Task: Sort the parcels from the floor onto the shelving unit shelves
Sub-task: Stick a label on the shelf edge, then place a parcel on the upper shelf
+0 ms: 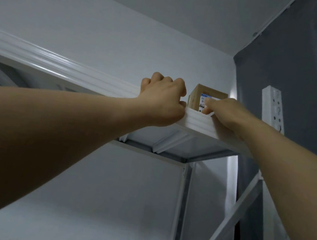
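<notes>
Two hands reaching top shelf: left hand curling fingers over its rim, right hand pressing straight fingers against parcel

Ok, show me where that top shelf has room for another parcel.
Left of the left hand, nothing rises above the shelf lip before the white wall; the surface itself is hidden. The right end is crowded: cardboard box, right hand, dark wall.

I make out only a large "5" on the white label of the cardboard parcel, two o'clock from centre; the rest blurs.
</notes>
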Demonstrator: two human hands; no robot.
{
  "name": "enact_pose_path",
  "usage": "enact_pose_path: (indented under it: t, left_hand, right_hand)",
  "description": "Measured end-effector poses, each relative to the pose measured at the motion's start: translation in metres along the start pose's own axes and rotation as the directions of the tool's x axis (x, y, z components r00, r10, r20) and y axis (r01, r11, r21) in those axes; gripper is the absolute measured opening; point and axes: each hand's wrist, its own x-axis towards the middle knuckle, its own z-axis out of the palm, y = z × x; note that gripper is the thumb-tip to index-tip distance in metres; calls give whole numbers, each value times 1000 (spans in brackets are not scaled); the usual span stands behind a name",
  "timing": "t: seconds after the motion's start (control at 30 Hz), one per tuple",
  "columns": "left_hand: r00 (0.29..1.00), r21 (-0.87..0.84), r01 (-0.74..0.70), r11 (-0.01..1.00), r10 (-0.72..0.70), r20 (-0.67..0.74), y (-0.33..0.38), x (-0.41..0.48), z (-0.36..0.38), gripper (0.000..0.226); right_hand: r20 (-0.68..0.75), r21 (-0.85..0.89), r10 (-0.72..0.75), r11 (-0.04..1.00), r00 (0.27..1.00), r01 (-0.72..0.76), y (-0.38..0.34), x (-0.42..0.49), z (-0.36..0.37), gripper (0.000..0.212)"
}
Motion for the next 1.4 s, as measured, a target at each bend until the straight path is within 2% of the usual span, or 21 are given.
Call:
enact_pose_path:
  t: [0.17,0.33,0.43,0.5,0.67,0.77,0.83,0.93,1.0,1.07,1.17,1.23,1.33,1.4]
  left_hand:
    - [998,-39,-27,999,25,-55,5,-16,-13,37]
    - [991,-73,-66,995,57,-121,-1,-50,-48,33]
    - [992,-45,-83,996,78,-104,-22,-89,-80,32]
    - [997,-57,-63,996,60,-42,-45,-125,-106,33]
    - [975,-36,70,997,-61,215,-125,-240,-176,31]
    - [922,6,175,984,-166,348,-172,-321,-225,30]
    - [859,76,256,964,-263,440,-209,-384,-266,30]
    - [722,183,371,910,-407,559,-255,-480,-319,30]
    - [583,272,420,866,-487,650,-280,-543,-346,28]
    - [411,370,450,813,-556,723,-300,-605,-366,28]
    - [170,478,490,729,-617,768,-324,-691,-380,30]
    - [44,530,541,653,-651,758,-338,-747,-384,29]
    - [-136,603,615,508,-685,716,-350,-833,-382,22]
    - [-261,654,650,387,-694,671,-355,-893,-376,18]
  right_hand:
    - [-180,104,-105,987,978,125,-27,-30,10,33]
    - [-328,-2,-226,971,917,239,-72,-90,31,30]
    - [-351,54,-229,963,908,264,-102,-137,50,26]
    - [-302,137,-190,961,934,240,-124,-173,69,33]
    - [-46,251,-109,961,993,117,-200,-277,140,39]
    - [160,328,-101,944,982,44,-252,-356,194,30]
    - [326,365,-92,930,941,-35,-296,-416,237,22]
    - [560,367,-97,919,823,-142,-350,-506,292,21]
    - [688,348,-88,911,720,-222,-376,-564,326,18]
    - [803,305,-84,908,591,-286,-394,-622,357,13]
    - [936,206,-74,908,344,-364,-408,-707,404,8]
    - [986,114,-52,907,160,-406,-407,-764,433,8]
    - [994,-71,28,909,-110,-410,-389,-851,478,14]
    - [964,-202,104,886,-245,-418,-369,-908,507,12]
